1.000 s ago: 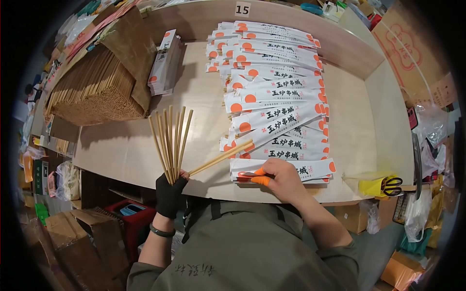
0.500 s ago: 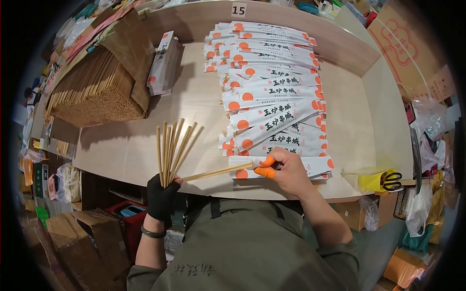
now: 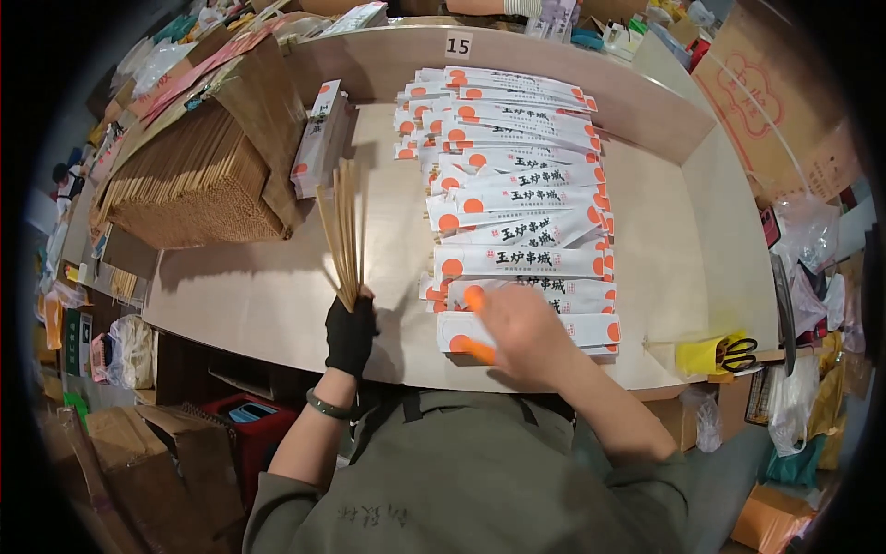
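Observation:
My left hand (image 3: 351, 334), in a black fingerless glove with a dark bangle at the wrist, is closed around the lower ends of several wooden chopsticks (image 3: 347, 231), which stand up in a loose fan. My right hand (image 3: 517, 334), blurred by motion, is over the near end of the pile of paper sleeves (image 3: 526, 198). Its orange-covered thumb and forefinger are apart, with no chopstick seen between them. The sleeves are white with orange discs and dark lettering, overlapping in a column. Beneath the right hand lies the nearest sleeve (image 3: 581, 329). Its other fingers are hidden.
A large stack of chopsticks (image 3: 198, 189) in torn brown paper stands at the left, beside a small upright bundle of sleeves (image 3: 318, 143). Black-handled scissors (image 3: 738, 355) rest in a yellow holder (image 3: 700, 356) at the right edge. A low partition (image 3: 388, 60) borders the table's back.
The right hand has let go of the sleeve it pinched around a chopstick end. My left hand has shifted right and forward, its chopsticks now closer together. A filled-looking sleeve lies straight across the pile.

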`<state>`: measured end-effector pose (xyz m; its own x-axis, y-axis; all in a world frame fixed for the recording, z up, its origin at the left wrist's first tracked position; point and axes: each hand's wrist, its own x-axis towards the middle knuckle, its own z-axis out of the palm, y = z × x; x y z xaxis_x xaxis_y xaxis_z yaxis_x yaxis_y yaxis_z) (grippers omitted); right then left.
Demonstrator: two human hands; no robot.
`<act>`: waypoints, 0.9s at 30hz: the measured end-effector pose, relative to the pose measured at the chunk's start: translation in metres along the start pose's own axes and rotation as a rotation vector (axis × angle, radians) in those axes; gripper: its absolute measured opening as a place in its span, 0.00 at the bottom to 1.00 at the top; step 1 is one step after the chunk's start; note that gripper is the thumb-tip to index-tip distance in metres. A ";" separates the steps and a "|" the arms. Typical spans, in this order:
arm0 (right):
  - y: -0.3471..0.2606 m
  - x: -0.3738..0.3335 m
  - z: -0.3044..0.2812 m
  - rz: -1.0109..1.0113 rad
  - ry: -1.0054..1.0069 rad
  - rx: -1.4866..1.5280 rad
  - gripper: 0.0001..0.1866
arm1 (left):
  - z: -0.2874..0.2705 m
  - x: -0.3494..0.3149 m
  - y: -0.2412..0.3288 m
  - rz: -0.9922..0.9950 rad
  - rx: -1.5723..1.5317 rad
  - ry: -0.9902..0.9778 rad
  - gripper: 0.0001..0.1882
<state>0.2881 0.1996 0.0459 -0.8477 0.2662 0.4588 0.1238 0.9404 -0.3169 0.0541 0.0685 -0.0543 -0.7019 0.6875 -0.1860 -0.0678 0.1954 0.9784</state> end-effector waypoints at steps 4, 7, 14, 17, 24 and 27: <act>0.003 -0.050 0.033 -0.141 -0.123 -0.161 0.15 | -0.004 -0.017 0.008 0.104 0.354 0.026 0.14; 0.005 -0.058 0.040 -0.135 -0.073 -0.082 0.13 | -0.004 -0.024 0.008 0.076 0.249 0.084 0.15; 0.010 -0.054 0.036 0.197 0.084 0.207 0.07 | -0.023 -0.044 0.032 0.004 0.269 -0.031 0.14; 0.011 -0.033 0.016 0.506 0.057 0.442 0.09 | -0.031 -0.049 0.036 -0.002 0.278 -0.081 0.12; 0.021 -0.019 -0.004 0.792 0.072 0.860 0.10 | -0.048 -0.052 0.051 -0.013 0.279 -0.167 0.10; 0.024 -0.022 -0.012 0.684 -0.019 0.691 0.09 | -0.058 -0.046 0.061 -0.019 0.361 -0.248 0.11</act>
<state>0.3161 0.2190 0.0376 -0.7143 0.6996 -0.0173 0.2677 0.2503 -0.9304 0.0409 0.0080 0.0190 -0.5083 0.8200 -0.2630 0.2037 0.4112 0.8885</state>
